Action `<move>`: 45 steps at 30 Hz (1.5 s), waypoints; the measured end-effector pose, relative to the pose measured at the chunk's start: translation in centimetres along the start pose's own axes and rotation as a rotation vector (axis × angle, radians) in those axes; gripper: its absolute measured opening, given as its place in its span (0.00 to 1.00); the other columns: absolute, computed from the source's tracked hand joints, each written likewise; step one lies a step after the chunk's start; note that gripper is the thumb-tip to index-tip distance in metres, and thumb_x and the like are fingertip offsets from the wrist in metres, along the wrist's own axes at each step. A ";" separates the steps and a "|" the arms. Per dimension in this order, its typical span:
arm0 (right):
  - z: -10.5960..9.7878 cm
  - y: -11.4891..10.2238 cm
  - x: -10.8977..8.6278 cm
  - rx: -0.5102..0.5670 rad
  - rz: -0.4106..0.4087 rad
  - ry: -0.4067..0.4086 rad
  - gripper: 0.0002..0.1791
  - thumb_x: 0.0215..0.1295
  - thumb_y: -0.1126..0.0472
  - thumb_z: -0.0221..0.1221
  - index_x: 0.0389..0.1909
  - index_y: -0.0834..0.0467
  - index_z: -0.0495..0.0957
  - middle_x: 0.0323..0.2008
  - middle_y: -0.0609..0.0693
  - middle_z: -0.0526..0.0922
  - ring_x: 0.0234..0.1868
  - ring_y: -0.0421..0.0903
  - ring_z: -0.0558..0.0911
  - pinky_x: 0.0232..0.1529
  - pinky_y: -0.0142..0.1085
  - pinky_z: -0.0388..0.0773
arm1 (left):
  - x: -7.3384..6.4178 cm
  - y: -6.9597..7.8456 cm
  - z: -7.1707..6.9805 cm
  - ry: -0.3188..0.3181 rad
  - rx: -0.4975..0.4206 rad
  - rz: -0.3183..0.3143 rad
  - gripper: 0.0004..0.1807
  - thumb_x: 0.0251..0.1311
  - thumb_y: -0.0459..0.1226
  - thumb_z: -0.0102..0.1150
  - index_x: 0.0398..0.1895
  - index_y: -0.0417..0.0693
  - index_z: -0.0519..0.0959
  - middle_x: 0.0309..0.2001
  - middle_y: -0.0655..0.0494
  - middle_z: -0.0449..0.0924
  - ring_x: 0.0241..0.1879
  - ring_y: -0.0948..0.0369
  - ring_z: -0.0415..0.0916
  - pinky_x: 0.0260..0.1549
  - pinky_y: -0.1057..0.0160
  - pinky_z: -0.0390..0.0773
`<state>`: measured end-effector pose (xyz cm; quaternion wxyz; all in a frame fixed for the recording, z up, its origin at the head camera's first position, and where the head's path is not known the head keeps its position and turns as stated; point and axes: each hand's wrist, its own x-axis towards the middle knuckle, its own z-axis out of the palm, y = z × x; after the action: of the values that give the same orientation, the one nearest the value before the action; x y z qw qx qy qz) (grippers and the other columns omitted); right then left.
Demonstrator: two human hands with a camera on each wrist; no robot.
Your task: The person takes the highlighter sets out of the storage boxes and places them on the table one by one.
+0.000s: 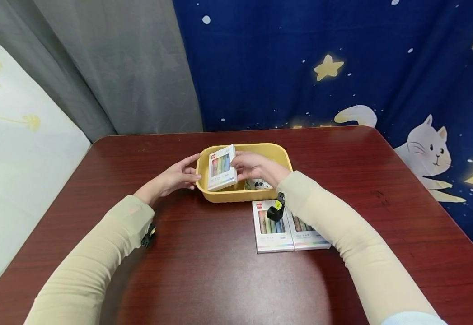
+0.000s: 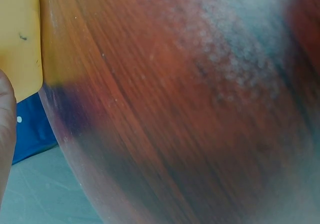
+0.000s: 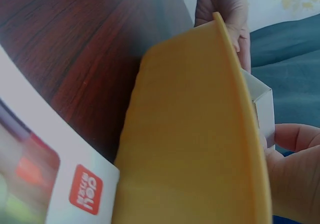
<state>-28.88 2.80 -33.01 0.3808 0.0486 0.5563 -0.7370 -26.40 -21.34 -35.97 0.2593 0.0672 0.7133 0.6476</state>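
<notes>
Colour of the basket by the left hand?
Yellow. The basket shows best in the head view, outer front wall and rim both visible.

Beneath the right hand [image 1: 256, 166], a black-and-white-printed item [image 1: 258, 184] lies partly hidden; small print on the gripped deli colour-stick box [image 1: 221, 168] is illegible. Left wrist view: the frame edge truncates the left hand [image 2: 6, 124] and adjoining yellow bin [image 2: 20, 43].

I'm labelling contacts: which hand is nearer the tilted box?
Right: the right hand grips the tilted box; the left hand is apart, to its left, touching the bin.
</notes>
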 end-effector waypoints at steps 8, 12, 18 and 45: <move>-0.1 -0.8 -1.0 0.017 -0.008 -0.015 0.32 0.63 0.76 0.39 0.69 0.55 0.52 0.64 0.64 0.58 0.64 0.60 0.60 0.60 0.53 0.61 | -0.2 0.3 0.3 0.016 0.011 0.003 0.42 0.61 0.27 0.51 0.72 0.53 0.41 0.32 0.54 0.74 0.24 0.64 0.74 0.26 0.68 0.76; -0.1 -0.7 -0.8 0.015 -0.009 -0.002 0.32 0.63 0.76 0.39 0.68 0.56 0.53 0.64 0.65 0.58 0.64 0.60 0.61 0.59 0.54 0.62 | -0.2 0.3 0.2 0.012 0.012 0.007 0.42 0.61 0.27 0.51 0.72 0.52 0.40 0.33 0.54 0.74 0.24 0.64 0.74 0.26 0.68 0.76; -0.2 0.3 0.1 0.013 -0.001 0.032 0.31 0.63 0.77 0.39 0.67 0.58 0.54 0.62 0.66 0.60 0.63 0.61 0.62 0.59 0.55 0.61 | -0.2 0.2 0.2 0.006 0.002 0.010 0.42 0.61 0.26 0.50 0.72 0.51 0.40 0.33 0.53 0.74 0.24 0.64 0.74 0.27 0.69 0.76; -0.5 0.8 0.3 -0.180 0.112 0.019 0.27 0.68 0.66 0.41 0.66 0.64 0.48 0.64 0.66 0.57 0.64 0.59 0.60 0.59 0.58 0.58 | -0.3 0.2 0.4 0.007 0.005 0.004 0.42 0.61 0.28 0.51 0.72 0.52 0.40 0.36 0.52 0.74 0.25 0.64 0.74 0.27 0.68 0.76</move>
<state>-28.79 2.99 -34.03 0.4192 0.0523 0.6201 -0.6611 -26.00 -21.13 -35.71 0.2556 0.0669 0.7156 0.6467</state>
